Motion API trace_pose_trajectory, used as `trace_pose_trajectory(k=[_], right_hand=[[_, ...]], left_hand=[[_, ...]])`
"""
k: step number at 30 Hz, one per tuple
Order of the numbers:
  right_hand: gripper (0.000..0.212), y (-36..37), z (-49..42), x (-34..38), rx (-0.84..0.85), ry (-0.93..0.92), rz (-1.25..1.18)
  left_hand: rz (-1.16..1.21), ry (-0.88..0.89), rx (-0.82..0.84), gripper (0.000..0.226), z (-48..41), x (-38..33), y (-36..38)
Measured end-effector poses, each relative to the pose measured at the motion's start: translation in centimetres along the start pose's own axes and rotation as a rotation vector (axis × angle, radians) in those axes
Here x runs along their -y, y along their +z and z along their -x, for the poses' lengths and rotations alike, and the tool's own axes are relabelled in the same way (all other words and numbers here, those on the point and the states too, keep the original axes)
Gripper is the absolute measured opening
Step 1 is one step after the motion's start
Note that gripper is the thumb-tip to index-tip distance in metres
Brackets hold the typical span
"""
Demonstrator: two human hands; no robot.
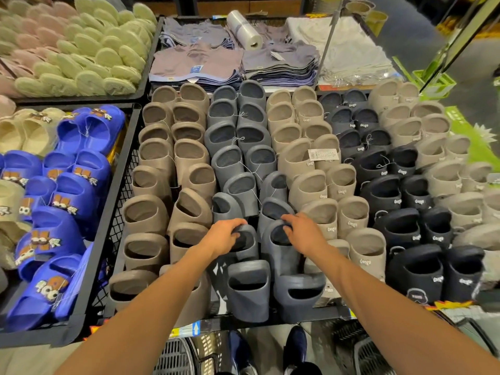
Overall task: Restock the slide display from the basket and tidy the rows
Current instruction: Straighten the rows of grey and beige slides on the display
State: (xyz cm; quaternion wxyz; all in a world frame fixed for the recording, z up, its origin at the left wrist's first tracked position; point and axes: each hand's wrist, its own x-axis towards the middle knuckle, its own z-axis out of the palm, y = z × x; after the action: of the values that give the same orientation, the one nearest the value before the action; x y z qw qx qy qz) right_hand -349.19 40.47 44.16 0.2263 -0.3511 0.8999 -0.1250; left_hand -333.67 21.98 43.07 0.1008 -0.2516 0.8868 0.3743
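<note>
I'm tidying the grey row. My left grip [226, 235] is curled round one dark grey slide [247, 243] and my right grip [304, 234] round its neighbour slide [277, 253], both just behind the front grey pair [249, 293]. Next, I judge, they need seating upright and level.

Lighting: bright, even, overhead; soft shadows inside the grey slides [249, 290].
Glare: sheen on plastic roll [244, 29] and glossy floor [405, 28].
Distortion: marked wide-angle bowing toward the edges.
Focus: centre sharp; blue slides [67, 212] and right margin smeared.
</note>
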Motion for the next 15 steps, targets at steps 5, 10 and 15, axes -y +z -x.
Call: trace_pose_trajectory(k=[5,10,15], right_hand=[[0.037,0.6,-0.1,0.0,-0.039,-0.009,-0.021],[0.038,0.7,-0.2,-0.1,-0.044,-0.001,-0.029],[0.043,0.7,-0.4,0.1,-0.012,-0.009,-0.027]], left_hand=[[-0.067,0.039,0.132,0.042,-1.2,-0.1,-0.7],[-0.160,0.057,0.208,0.046,-2.5,-0.4,-0.2],[-0.115,0.033,0.216,0.046,-2.5,0.0,0.9]])
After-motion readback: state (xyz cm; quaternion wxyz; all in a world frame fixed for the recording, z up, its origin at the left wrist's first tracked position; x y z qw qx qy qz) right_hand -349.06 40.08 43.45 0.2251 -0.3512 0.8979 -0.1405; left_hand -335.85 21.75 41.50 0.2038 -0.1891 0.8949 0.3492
